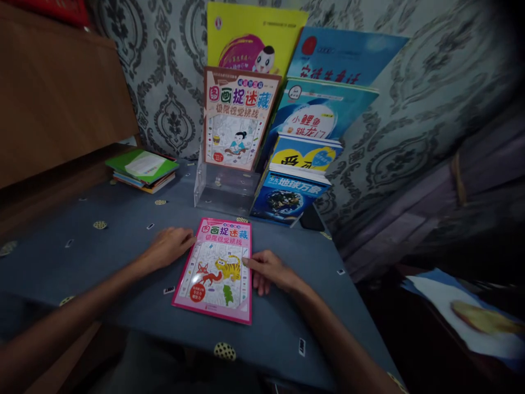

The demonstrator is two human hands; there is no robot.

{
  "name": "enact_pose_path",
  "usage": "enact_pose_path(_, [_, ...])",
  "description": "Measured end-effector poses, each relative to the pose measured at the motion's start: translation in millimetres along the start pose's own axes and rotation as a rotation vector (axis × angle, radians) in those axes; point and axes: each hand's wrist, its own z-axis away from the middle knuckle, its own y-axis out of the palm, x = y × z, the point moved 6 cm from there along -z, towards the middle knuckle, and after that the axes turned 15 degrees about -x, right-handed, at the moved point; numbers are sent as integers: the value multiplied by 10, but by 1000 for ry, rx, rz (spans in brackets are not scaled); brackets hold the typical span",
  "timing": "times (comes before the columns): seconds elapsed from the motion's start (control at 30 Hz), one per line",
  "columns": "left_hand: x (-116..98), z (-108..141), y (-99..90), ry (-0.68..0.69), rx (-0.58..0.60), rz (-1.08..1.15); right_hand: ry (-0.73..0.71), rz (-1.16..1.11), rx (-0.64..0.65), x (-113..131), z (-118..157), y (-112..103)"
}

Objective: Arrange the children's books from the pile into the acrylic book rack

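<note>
A pink picture book (pixel 213 273) with a fox and a yellow tiger on its cover lies at the front of the table, tilted slightly. At its upper left edge, my left hand (pixel 170 246) is closed with its fingertips on the border. My right hand (pixel 270 271) holds the right edge, thumb on the cover and the other fingers curled beside and below it. Just behind the book stands a clear acrylic rack (pixel 225 191). Its left side carries a brown-pink book (pixel 241 120) of similar design, in front of a yellow book (pixel 258 33); the lower left tier shows bare plastic.
On the rack's right side are several blue books, the lowest with a globe (pixel 287 198). A small pile of books with a green cover (pixel 141 166) lies at the back left of the table (pixel 118 246). A wooden panel (pixel 61 93) rises at left. Papers (pixel 463 312) lie off the right edge.
</note>
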Motion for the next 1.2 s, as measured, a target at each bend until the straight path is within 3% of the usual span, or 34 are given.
enact_pose_path(0.1, [-57,-100,-11,119,-134,-76,-103,182,-111,54,0,-108])
enact_pose_path(0.23, [-63,-193,117,273,-243,-31,-522,321,-413,371,57,-149])
enact_pose_path(0.33, [3,-205,216,319,-284,39,-792,377,-512,617,61,93])
enact_pose_path(0.43, [53,-179,258,340,-315,67,-940,436,-407,816,-83,492])
enact_pose_path(0.57, [65,-162,282,343,-272,42,-979,482,-282,991,-347,848])
enact_pose_path(0.73, [46,-181,273,335,-232,13,-943,511,-249,988,-494,870])
enact_pose_path(0.97, [16,-185,254,346,-260,8,-879,494,-318,690,-491,550])
enact_pose_path(1.2, [63,-180,294,339,-293,29,-819,374,-452,302,-436,-77])
